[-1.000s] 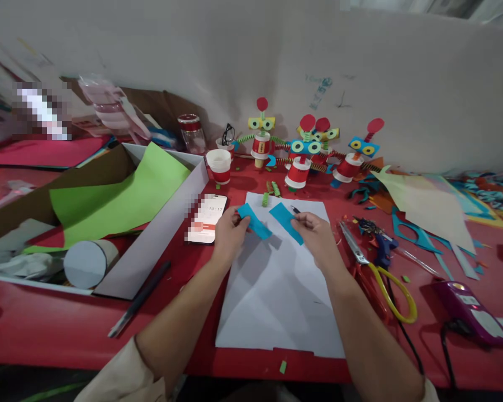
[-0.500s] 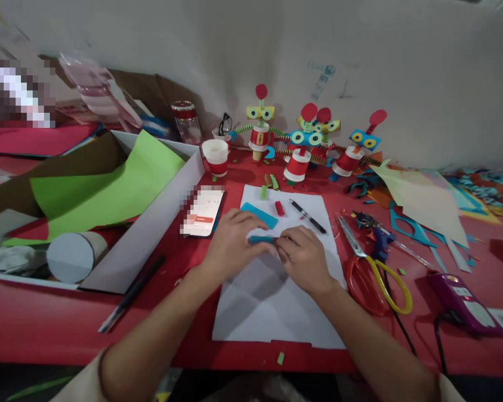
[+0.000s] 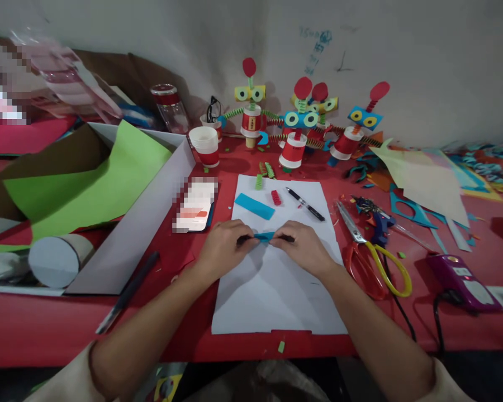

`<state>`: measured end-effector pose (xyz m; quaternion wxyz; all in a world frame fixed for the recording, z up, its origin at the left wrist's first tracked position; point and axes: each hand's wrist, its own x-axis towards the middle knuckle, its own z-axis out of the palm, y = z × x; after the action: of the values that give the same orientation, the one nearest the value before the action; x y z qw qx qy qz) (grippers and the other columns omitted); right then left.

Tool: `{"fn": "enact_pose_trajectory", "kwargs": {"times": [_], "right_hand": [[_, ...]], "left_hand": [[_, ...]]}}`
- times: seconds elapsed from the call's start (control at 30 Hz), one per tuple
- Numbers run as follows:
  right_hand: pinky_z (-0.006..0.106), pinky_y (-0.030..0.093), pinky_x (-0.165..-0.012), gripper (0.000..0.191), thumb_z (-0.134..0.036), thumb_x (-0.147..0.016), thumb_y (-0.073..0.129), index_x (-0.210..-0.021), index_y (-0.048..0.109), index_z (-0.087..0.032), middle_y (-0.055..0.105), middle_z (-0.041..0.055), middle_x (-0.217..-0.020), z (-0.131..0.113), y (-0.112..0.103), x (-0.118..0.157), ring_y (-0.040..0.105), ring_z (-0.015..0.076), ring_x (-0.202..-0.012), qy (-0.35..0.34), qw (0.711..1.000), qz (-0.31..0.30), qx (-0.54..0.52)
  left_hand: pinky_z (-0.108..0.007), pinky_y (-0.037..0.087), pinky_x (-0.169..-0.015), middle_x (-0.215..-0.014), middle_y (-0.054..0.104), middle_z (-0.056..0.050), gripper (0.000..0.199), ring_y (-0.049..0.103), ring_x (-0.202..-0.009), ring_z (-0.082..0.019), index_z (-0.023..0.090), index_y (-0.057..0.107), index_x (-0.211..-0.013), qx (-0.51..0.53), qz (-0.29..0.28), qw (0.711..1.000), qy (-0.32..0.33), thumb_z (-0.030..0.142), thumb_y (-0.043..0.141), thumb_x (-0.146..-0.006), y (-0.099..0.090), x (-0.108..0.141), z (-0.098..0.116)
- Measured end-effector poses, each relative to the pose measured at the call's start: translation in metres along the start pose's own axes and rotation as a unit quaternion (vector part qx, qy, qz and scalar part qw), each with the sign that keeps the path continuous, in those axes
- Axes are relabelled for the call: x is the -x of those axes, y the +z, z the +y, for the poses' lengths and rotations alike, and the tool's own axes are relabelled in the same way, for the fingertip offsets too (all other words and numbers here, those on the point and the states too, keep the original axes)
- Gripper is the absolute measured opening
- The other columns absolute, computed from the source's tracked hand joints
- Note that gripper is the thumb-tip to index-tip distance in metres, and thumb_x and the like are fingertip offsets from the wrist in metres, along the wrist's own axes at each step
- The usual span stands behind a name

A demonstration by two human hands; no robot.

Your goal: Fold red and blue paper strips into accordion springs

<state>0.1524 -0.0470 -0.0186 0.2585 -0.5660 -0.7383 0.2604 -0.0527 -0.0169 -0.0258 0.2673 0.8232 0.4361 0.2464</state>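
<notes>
Between my two hands is a small strip of blue paper (image 3: pixel 264 237), over a white sheet (image 3: pixel 272 301). My left hand (image 3: pixel 226 248) pinches its left end. At its right end, my right hand (image 3: pixel 304 245) pinches it too; the fingers hide both ends. Just beyond lies a second blue paper strip (image 3: pixel 255 206), flat on the sheet. Near it are a folded green paper spring (image 3: pixel 259 181), a folded red paper spring (image 3: pixel 276 197) and a black pen (image 3: pixel 305 204).
Scissors (image 3: pixel 362 245), a glue gun (image 3: pixel 379 223) and a purple device (image 3: pixel 463 282) lie right. A box (image 3: pixel 151 218) with green paper (image 3: pixel 88 178) and a phone (image 3: pixel 197 204) are left. Several paper-cup robots (image 3: pixel 293 149) stand behind, beside stacked cups (image 3: pixel 204 146).
Both hands have turned, and the blue strip between them now shows a shorter stretch. The hands have come off the second blue strip, which is in full view. The camera view has shifted slightly.
</notes>
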Motion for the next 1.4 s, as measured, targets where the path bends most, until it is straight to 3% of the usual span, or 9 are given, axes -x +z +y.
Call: {"fn": "enact_pose_trajectory", "kwargs": {"times": [0.27,0.57,0.8,1.03,1.4], "right_hand": [[0.032,0.042,-0.076,0.014,-0.012,-0.086,0.055,-0.085,0.068,-0.017,0.064,0.0052,-0.081,-0.007,0.002,0.004,0.054,0.0182,-0.080,-0.110,0.989,-0.039,0.090],[0.028,0.041,-0.069,0.012,-0.021,-0.086,0.059,-0.078,0.067,-0.019,0.064,0.0021,-0.078,-0.008,0.005,0.005,0.056,0.0156,-0.076,0.005,0.999,-0.020,0.027],[0.032,0.039,-0.074,0.005,-0.020,-0.082,0.062,-0.078,0.065,-0.020,0.065,0.0030,-0.079,-0.014,0.012,0.006,0.055,0.0179,-0.078,-0.007,0.998,-0.007,0.058],[0.032,0.037,-0.073,0.013,-0.025,-0.086,0.056,-0.076,0.060,-0.020,0.063,0.0029,-0.077,-0.013,0.012,0.008,0.053,0.0183,-0.077,0.003,0.995,-0.010,0.095],[0.030,0.035,-0.067,0.016,-0.023,-0.084,0.058,-0.069,0.054,-0.020,0.060,0.0018,-0.073,-0.019,0.009,0.006,0.050,0.0177,-0.074,0.050,0.992,-0.023,0.117]], "left_hand": [[-0.037,0.036,-0.077,-0.081,0.070,-0.004,0.022,0.059,-0.078,-0.021,0.023,0.071,-0.074,-0.125,0.001,0.989,0.075,0.017,0.052,-0.082,-0.013,0.006,-0.004],[-0.031,0.039,-0.068,-0.078,0.066,-0.003,0.012,0.058,-0.073,-0.018,0.021,0.067,-0.075,-0.058,-0.015,0.998,0.006,0.025,0.058,-0.081,-0.010,0.004,-0.002],[-0.030,0.041,-0.066,-0.075,0.063,-0.002,0.009,0.056,-0.073,-0.017,0.018,0.064,-0.071,-0.041,-0.008,0.999,-0.010,0.021,0.061,-0.079,-0.005,0.005,0.002],[-0.032,0.047,-0.072,-0.086,0.057,-0.004,0.007,0.056,-0.084,-0.019,0.018,0.064,-0.070,-0.043,0.028,0.999,-0.014,0.022,0.063,-0.076,0.000,0.006,0.002],[-0.031,0.045,-0.069,-0.082,0.055,-0.002,0.012,0.054,-0.074,-0.015,0.018,0.061,-0.066,-0.018,-0.036,0.996,-0.081,0.023,0.063,-0.076,-0.013,0.003,0.002]]}}
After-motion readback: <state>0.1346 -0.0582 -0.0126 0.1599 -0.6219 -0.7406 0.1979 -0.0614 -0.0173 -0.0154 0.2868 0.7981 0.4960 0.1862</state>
